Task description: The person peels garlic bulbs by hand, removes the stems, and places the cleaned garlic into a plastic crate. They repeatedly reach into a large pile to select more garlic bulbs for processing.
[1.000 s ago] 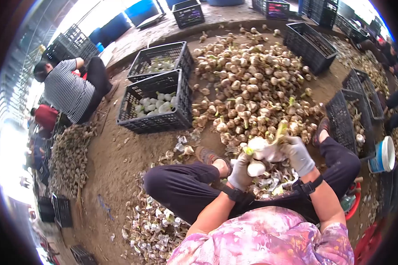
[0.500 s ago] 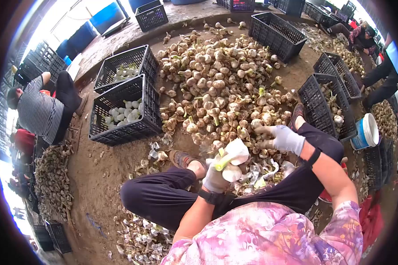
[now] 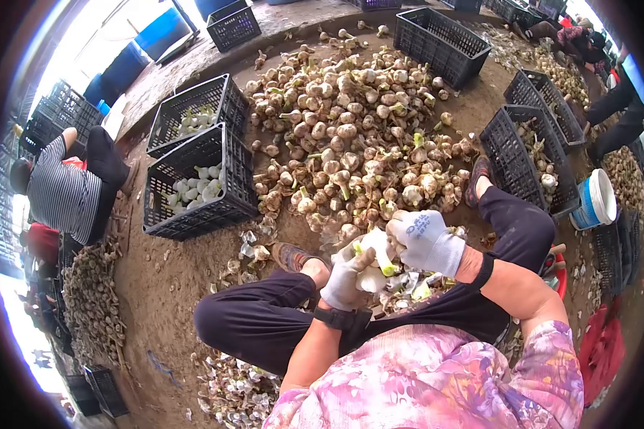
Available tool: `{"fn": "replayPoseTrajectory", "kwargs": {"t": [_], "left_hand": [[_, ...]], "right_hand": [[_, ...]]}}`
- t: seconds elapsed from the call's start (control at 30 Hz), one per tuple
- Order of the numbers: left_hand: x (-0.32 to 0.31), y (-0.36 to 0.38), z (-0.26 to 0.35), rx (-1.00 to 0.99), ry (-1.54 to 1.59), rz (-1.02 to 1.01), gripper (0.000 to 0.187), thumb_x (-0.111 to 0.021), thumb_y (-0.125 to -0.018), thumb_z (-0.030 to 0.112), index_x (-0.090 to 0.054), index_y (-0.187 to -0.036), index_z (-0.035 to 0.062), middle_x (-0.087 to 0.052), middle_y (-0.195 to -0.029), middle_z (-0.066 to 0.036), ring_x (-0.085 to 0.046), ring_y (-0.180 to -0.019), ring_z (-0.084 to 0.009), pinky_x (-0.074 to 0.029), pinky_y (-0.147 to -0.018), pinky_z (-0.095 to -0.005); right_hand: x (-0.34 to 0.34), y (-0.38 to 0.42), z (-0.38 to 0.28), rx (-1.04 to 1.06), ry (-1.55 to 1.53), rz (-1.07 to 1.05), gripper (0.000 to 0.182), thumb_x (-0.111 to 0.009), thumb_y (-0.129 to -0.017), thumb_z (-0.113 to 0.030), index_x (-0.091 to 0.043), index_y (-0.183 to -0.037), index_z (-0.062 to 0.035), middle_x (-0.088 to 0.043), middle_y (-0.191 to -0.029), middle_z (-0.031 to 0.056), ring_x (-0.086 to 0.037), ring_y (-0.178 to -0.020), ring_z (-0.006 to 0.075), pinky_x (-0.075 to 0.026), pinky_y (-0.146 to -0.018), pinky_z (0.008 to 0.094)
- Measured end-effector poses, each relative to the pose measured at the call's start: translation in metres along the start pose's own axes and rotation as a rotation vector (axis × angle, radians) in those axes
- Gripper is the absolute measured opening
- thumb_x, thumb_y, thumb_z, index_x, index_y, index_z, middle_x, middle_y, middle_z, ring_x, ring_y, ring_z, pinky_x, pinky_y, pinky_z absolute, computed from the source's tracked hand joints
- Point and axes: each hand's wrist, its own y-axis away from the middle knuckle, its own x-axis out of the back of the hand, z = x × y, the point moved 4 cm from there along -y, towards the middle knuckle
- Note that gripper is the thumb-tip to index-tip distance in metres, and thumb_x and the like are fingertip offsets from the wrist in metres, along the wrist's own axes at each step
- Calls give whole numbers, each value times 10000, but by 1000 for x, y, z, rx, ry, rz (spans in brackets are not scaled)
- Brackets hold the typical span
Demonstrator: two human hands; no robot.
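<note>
In a pale work glove, my left hand (image 3: 345,281) is wrapped round white garlic bulbs (image 3: 371,277) with green stem ends, held between my knees. My right hand (image 3: 423,242), gloved in white with dark print, has its fingers bent against the right side of the upper bulb; whether they pinch something is too small to tell. Beyond both hands spreads a big heap of unpeeled garlic (image 3: 350,121). Loose white skins (image 3: 411,284) lie on the ground just below and right of the held bulbs.
Two black crates (image 3: 200,187) with white bulbs stand left of the heap. More crates (image 3: 522,161) and a white-blue bucket (image 3: 594,200) are at the right. Another crate (image 3: 442,46) stands behind. A person in stripes (image 3: 68,186) sits at the far left; others are at the upper right.
My right hand has moved left from the heap's edge to the held bulbs. The green stem in my left hand now points down and right. The view has shifted slightly.
</note>
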Motion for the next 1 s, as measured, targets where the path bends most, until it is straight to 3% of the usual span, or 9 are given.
{"fn": "replayPoseTrajectory", "kwargs": {"t": [0.2,0.37,0.47,0.6,0.7,0.73,0.8,0.87,1.0], "left_hand": [[7,-8,-14,128,274,-108,386,-590,-933,211,-510,-1268,36,-646,-1056,-98,-657,-817,-169,-557,-639,-283],[-3,-5,-7,-80,188,26,464,-447,-981,379,-481,-1326,70,-646,-1066,-96,-658,-810,-180,-559,-653,-273],[-24,9,-9,-123,380,48,497,-422,-979,415,-507,-1253,9,-607,-1029,-146,-616,-860,-225,-547,-707,-301],[-24,20,-3,-414,-624,235,709,-559,-857,607,-503,-1248,18,-615,-1030,-111,-618,-870,-203,-518,-710,-301],[-23,26,8,-343,43,252,764,-594,-791,668,-497,-1296,103,-595,-1162,-96,-586,-1020,-227,-506,-774,-366],[-16,23,4,-238,441,226,762,-594,-786,672,-497,-1306,124,-588,-1194,-94,-575,-1055,-233,-504,-790,-383],[-8,16,6,-220,483,59,788,-555,-804,697,-467,-1354,140,-556,-1276,-105,-550,-1126,-246,-494,-852,-403],[-9,2,7,-242,224,16,742,-536,-858,645,-471,-1338,83,-555,-1276,-113,-557,-1132,-243,-490,-915,-400],[15,-7,-5,-8,317,-27,634,-515,-924,544,-478,-1323,51,-632,-1149,-96,-638,-1006,-225,-541,-866,-360]], "right_hand": [[-7,-4,32,-255,-418,240,119,-608,-807,-125,-629,-882,-35,-652,-844,136,-641,-785,335,-511,-678,405],[-9,10,27,-415,-1021,286,113,-568,-894,-68,-599,-898,40,-643,-767,93,-550,-714,102,-472,-643,279],[-5,15,12,-449,-1268,270,92,-551,-926,-52,-595,-904,25,-610,-757,10,-527,-700,64,-441,-612,233],[-3,14,-1,-373,-1404,327,101,-531,-945,-62,-592,-919,14,-594,-738,1,-545,-631,52,-447,-568,204],[-4,11,-6,-470,-1577,313,99,-526,-946,-66,-589,-937,9,-611,-746,18,-581,-640,61,-463,-570,189],[-4,10,-9,-472,-1586,309,108,-499,-952,-54,-583,-947,13,-629,-774,37,-607,-647,70,-480,-574,178],[-6,8,-22,-337,-1463,329,82,-516,-921,-30,-582,-936,17,-639,-775,75,-629,-671,116,-503,-591,232],[0,9,-33,119,-717,482,114,-579,-789,21,-588,-898,-9,-610,-853,151,-631,-723,310,-512,-638,375],[5,4,-32,227,-743,241,84,-582,-805,21,-573,-883,-8,-586,-839,141,-603,-703,278,-500,-645,353]]}}
